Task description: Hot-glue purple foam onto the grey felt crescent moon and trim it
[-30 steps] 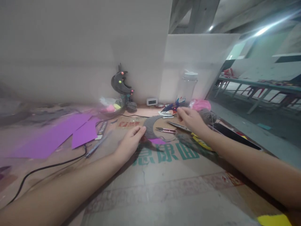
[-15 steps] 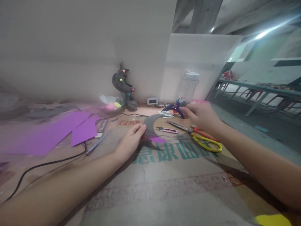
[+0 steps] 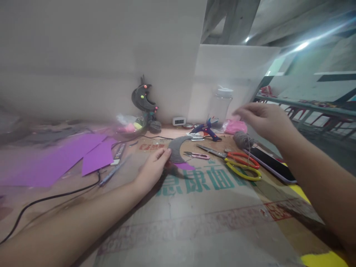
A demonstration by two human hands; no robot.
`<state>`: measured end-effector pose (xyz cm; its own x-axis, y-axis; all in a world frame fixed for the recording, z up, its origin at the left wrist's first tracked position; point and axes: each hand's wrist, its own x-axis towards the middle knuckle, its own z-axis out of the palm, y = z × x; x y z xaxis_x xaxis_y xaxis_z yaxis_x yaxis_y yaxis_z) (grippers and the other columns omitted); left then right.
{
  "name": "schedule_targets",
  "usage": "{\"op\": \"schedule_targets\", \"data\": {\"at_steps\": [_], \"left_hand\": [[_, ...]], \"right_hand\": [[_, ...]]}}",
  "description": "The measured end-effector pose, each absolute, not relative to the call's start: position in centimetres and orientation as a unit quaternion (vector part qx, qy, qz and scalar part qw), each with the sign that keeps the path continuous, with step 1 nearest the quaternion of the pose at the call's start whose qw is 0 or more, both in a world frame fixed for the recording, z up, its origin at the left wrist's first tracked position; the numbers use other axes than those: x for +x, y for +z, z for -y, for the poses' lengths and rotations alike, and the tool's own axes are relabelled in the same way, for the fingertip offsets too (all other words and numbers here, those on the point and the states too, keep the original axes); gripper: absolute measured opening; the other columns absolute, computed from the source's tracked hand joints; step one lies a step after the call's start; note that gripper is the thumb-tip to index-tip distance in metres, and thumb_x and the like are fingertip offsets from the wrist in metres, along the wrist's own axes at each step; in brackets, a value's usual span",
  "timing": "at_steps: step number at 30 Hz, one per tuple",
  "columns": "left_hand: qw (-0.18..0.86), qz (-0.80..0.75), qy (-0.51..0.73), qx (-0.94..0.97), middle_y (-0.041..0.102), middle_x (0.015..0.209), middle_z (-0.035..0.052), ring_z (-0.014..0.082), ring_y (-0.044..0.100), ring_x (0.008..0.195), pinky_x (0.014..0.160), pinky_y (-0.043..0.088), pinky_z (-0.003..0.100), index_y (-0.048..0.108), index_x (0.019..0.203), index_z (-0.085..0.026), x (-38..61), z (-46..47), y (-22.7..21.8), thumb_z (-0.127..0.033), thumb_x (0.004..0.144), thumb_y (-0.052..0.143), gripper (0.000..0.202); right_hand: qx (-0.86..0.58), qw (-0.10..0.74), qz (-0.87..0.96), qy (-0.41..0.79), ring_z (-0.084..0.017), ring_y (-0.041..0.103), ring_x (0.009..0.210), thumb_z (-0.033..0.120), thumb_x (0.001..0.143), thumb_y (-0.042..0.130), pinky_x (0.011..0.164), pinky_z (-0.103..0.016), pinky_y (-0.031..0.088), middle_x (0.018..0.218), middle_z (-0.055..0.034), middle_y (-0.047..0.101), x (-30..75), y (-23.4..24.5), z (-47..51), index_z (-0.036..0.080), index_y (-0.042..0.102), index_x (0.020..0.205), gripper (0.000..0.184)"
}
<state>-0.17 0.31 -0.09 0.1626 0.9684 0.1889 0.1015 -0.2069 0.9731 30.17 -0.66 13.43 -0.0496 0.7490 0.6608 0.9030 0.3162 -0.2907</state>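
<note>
My left hand (image 3: pixel 152 168) lies on the cardboard-covered table and pinches the lower edge of a grey crescent shape (image 3: pixel 176 148), fingers closed on it. A small purple scrap (image 3: pixel 185 166) lies just beside it. My right hand (image 3: pixel 264 119) is raised above the table at the right, its fingertips pinched together on a thin strand of twine. The strand runs down to a ball of brown twine (image 3: pixel 241 139) on the table below.
Orange and yellow scissors (image 3: pixel 241 163), pink snips (image 3: pixel 198 155), a blue glue gun (image 3: pixel 207 129) and a phone (image 3: pixel 268 163) lie near the right hand. Purple sheets (image 3: pixel 69 152) and a black cable (image 3: pixel 55 196) are at the left. A dark moon ornament (image 3: pixel 143 98) and a clear jar (image 3: pixel 221 104) stand by the wall.
My right hand has left the glue gun area and risen up and to the right, drawing a strand of twine. My left hand has stayed on the grey crescent.
</note>
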Motion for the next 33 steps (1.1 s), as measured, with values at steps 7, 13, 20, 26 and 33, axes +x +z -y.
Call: {"op": "schedule_targets", "data": {"at_steps": [7, 13, 20, 26, 33], "left_hand": [[0.473, -0.425, 0.484, 0.601, 0.052, 0.063, -0.0037, 0.0145, 0.05, 0.062, 0.062, 0.038, 0.025, 0.054, 0.068, -0.021, 0.0, -0.2, 0.1, -0.047, 0.087, 0.055, 0.032], [0.536, -0.376, 0.5, 0.567, 0.064, 0.076, 0.0015, 0.0197, 0.061, 0.077, 0.072, 0.048, 0.028, 0.063, 0.076, -0.022, 0.1, 0.2, 0.3, -0.045, 0.085, 0.055, 0.026], [0.539, -0.333, 0.492, 0.598, 0.067, 0.094, 0.0037, 0.0215, 0.062, 0.092, 0.087, 0.048, 0.03, 0.065, 0.085, -0.023, 0.3, 1.0, 0.2, -0.046, 0.091, 0.052, 0.027], [0.527, -0.327, 0.419, 0.663, 0.06, 0.082, -0.0001, 0.017, 0.055, 0.082, 0.077, 0.046, 0.026, 0.06, 0.081, -0.022, 0.4, 1.8, 0.2, -0.048, 0.093, 0.051, 0.03], [0.499, -0.379, 0.482, 0.613, 0.053, 0.07, -0.0024, 0.0145, 0.05, 0.068, 0.064, 0.04, 0.024, 0.055, 0.074, -0.02, 0.4, 0.7, 0.4, -0.045, 0.09, 0.053, 0.03]], "right_hand": [[-0.561, 0.367, 0.741, -0.041, -0.014, 0.05, 0.05, 0.033, 0.085, 0.057, 0.052, -0.029, 0.037, 0.06, -0.0012, 0.058, 27.6, 12.1, 1.3, 0.018, 0.074, 0.098, 0.026], [-0.439, 0.281, 0.851, -0.056, -0.018, 0.061, 0.069, 0.018, 0.09, 0.044, 0.063, -0.03, 0.046, 0.075, -0.0054, 0.068, 25.1, 9.4, 2.1, 0.02, 0.072, 0.089, 0.028], [-0.232, 0.112, 0.956, -0.137, -0.026, 0.061, 0.108, 0.004, 0.083, 0.051, 0.092, -0.042, 0.047, 0.121, -0.0158, 0.067, 22.8, 3.8, 0.8, 0.015, 0.067, 0.115, 0.037], [-0.266, 0.144, 0.948, -0.098, -0.023, 0.062, 0.094, 0.013, 0.092, 0.048, 0.085, -0.037, 0.048, 0.102, -0.0122, 0.071, 22.4, 2.8, 0.9, 0.016, 0.071, 0.106, 0.027], [-0.421, 0.326, 0.846, -0.043, -0.022, 0.062, 0.08, 0.024, 0.091, 0.051, 0.075, -0.035, 0.046, 0.086, -0.0098, 0.072, 24.6, 5.1, -1.6, 0.017, 0.074, 0.098, 0.025]]}}
